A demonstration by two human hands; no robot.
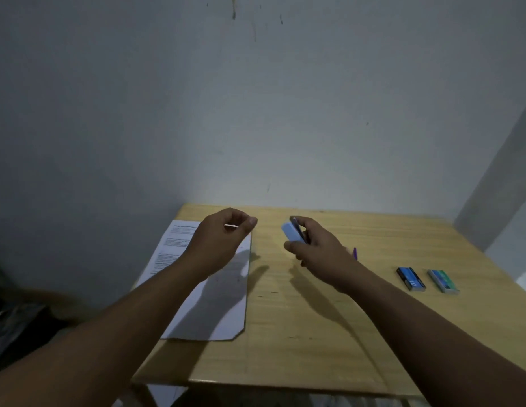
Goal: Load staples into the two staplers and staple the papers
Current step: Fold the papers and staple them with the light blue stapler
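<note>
My left fingers [241,227] pinch a thin silvery staple strip [231,226] lying roughly level, pointing right toward the small light-blue plastic stapler [291,234] my right hand [317,248] grips tilted just beside it above the wooden table [358,318], white printed papers [209,304] lower left.

A light blue stapler [291,234] is held up in the air, tilted. A thin strip of staples [231,226] is pinched nearby. White papers [214,292] lie flat on the bench [329,318]. Two small staple boxes [411,278] lie at the right.
</note>
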